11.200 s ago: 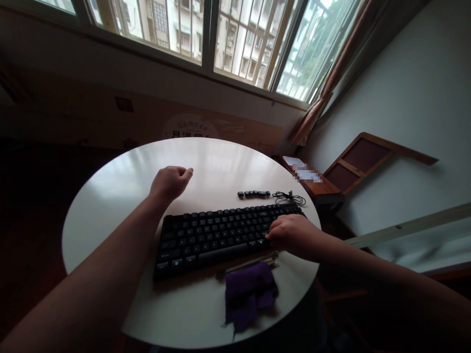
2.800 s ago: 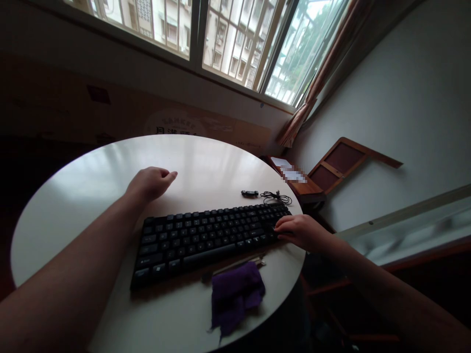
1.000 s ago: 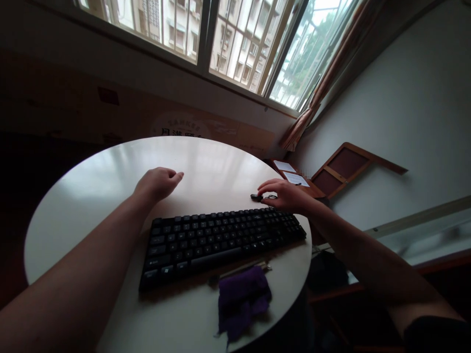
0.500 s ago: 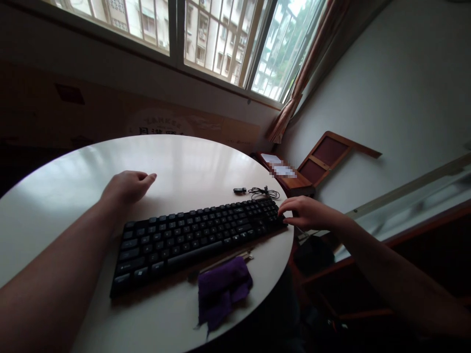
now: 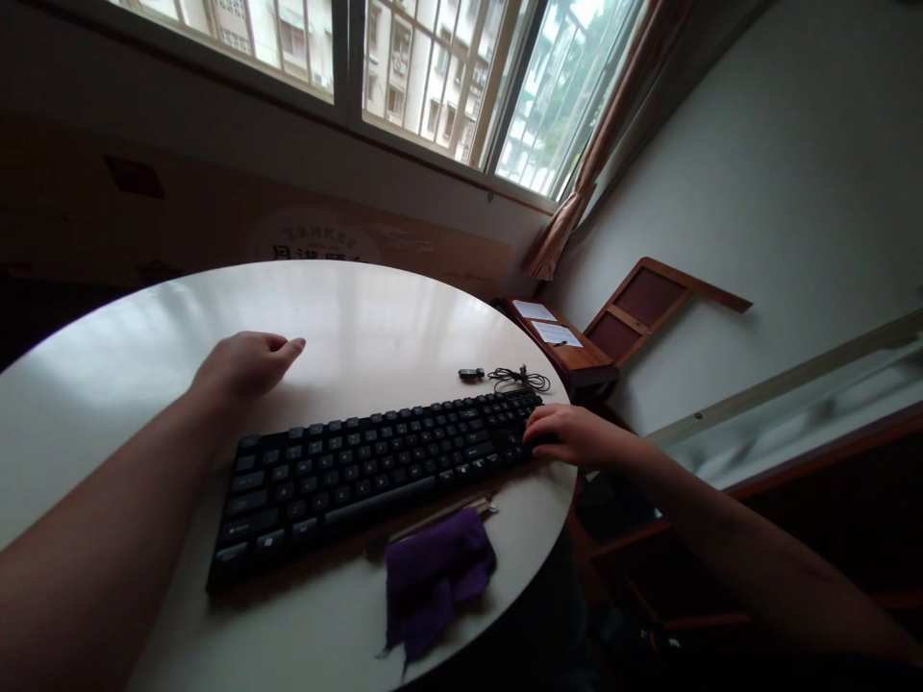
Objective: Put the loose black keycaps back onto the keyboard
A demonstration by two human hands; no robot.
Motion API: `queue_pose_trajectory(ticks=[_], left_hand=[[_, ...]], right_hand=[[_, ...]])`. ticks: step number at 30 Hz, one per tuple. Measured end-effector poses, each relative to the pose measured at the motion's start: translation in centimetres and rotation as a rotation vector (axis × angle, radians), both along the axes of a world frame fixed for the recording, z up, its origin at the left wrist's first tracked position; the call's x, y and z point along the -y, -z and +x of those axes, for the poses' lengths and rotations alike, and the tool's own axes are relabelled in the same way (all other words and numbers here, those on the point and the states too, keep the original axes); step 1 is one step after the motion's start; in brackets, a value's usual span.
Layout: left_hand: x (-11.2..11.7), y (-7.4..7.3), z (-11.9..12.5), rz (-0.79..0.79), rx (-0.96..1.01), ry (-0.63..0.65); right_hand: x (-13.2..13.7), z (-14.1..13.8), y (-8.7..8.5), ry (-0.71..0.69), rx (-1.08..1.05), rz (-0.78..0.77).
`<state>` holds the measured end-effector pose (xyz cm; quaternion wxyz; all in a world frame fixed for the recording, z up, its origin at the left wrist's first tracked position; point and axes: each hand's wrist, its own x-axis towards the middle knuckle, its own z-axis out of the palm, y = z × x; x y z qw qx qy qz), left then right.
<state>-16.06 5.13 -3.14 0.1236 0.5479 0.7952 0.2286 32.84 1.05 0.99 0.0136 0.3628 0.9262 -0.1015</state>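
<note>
A black keyboard (image 5: 367, 476) lies at a slant across a round white table (image 5: 338, 317). My right hand (image 5: 566, 432) grips its right end, the fingers curled over the number pad and covering part of it. Behind the keyboard's left half, my left hand (image 5: 249, 363) rests on the table, closed, with the thumb pointing right; nothing shows in it. A crumpled purple cloth (image 5: 439, 567) sits in front of the keyboard. Partly under the cloth is a thin metal tool (image 5: 454, 509), which looks like tweezers.
Beyond the keyboard's right end lie a small black USB stick (image 5: 471, 374) and a coiled black cable (image 5: 520, 378). The table's curved edge runs close by my right hand. A wooden chair (image 5: 555, 332) with papers on it stands past the table, below the window.
My right hand has moved left with the keyboard's right end, and the keyboard has slid slightly left. My left hand stays nearly still.
</note>
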Motion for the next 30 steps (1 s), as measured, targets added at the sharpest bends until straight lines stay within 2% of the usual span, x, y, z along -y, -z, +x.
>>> queue_pose_trajectory(ticks=[7, 15, 30], left_hand=[[-0.5, 0.3, -0.2, -0.007, -0.019, -0.001], [-0.3, 0.4, -0.2, 0.008, -0.019, -0.009], [-0.3, 0.3, -0.1, -0.004, -0.010, -0.007]], right_hand=[[0.2, -0.9, -0.6, 0.011, 0.077, 0.006], [-0.4, 0.0, 0.1, 0.005, 0.012, -0.038], [1.5, -1.9, -0.2, 0.107, 0.215, 0.155]])
